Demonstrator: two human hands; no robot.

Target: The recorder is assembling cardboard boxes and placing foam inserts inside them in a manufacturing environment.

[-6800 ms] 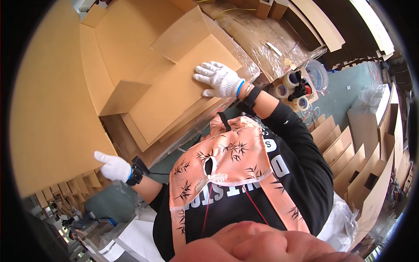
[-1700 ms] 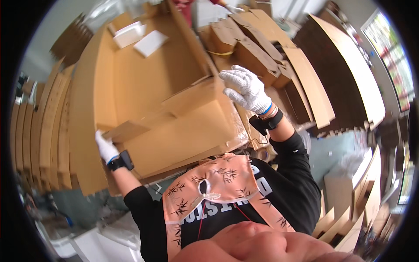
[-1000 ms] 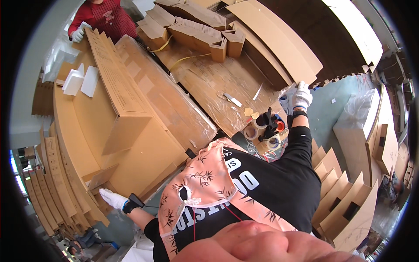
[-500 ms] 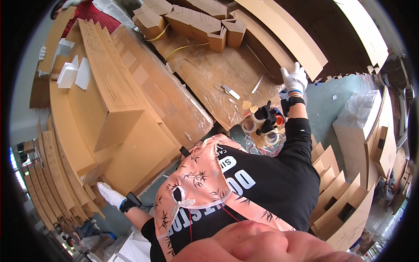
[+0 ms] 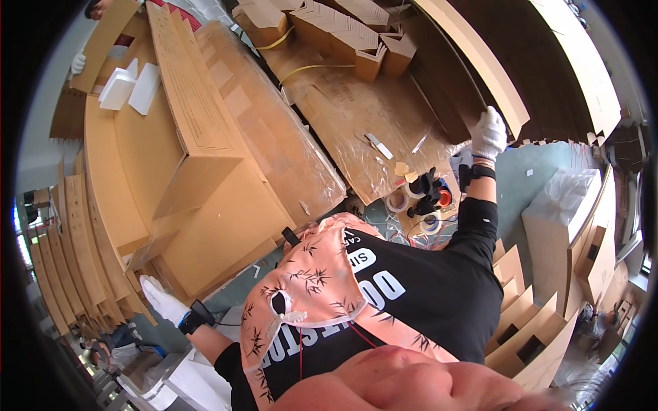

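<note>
Right hand: I see the white-gloved right hand curled nearly into a fist, fingers closed over the near end of a cardboard sheet's edge.
Cardboard sheet: the long tan sheet starts at the right hand's fingertips and runs up and away from them; pale outer face, slightly bowed by the lens, with a dark brown gap along its left side.
Sheet, hard to make out: I cannot see its far end, cut off by the upper rim; the thumb's grip is hidden from me.
Left hand: the gloved left hand is spread flat, fingers straight and together, with nothing in it that I can see.
Carton: the large open carton lies just above the left hand; plain tan inside, with a folded long wall and a small upright flap near the fingertips.
Carton, hard to make out: I cannot tell whether the left fingertips touch its near corner; the folded wall hides part of the inside.
White pieces: several flat white pieces rest in the carton, well beyond the left hand; their lower parts overlap, so I give no count.
Tape rolls: rolls of tape sit below and left of the right hand, partly covered by a black object I cannot identify.
Co-worker: beyond the left hand, a co-worker's gloved hand is at the edge of a cardboard panel; the panel covers most of that person.
</note>
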